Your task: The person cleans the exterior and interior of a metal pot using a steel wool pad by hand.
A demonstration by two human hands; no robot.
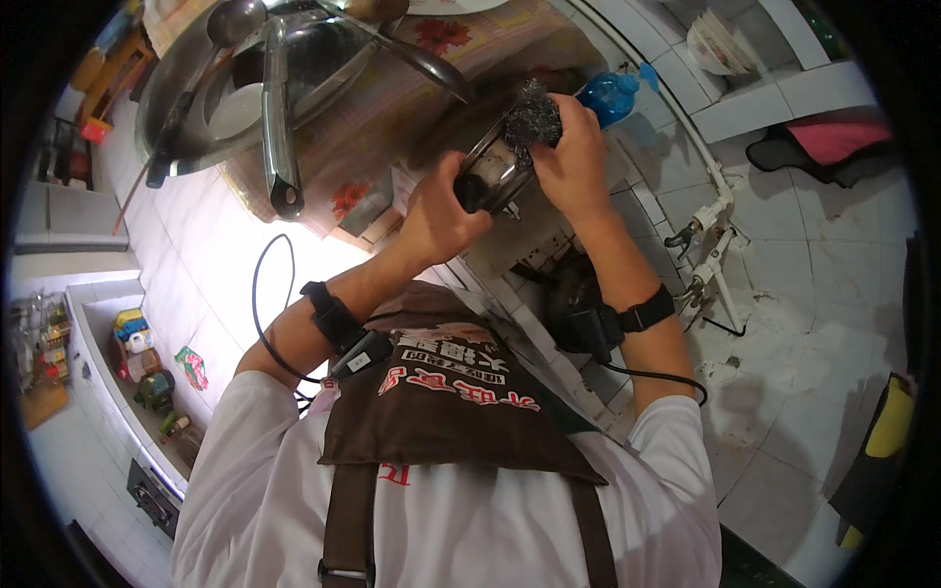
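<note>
My left hand point(443, 213) grips the near end of a small shiny vessel point(501, 167), perhaps glass, with brownish stains; the exact kind is hard to tell. My right hand point(577, 162) holds a steel wool scourer point(532, 117) against the vessel's far end. Fingers and scourer hide part of the vessel. Just beyond my right hand is a blue liquid bottle point(609, 100) with a blue top.
A large metal basin point(165, 110) at the upper left holds a pale bowl point(237, 114) and a ladle point(235, 26); other long-handled utensils reach over its rim. A floral cloth point(434, 40) lies beneath. Pipes with taps point(709, 213) run along the tiled wall at right.
</note>
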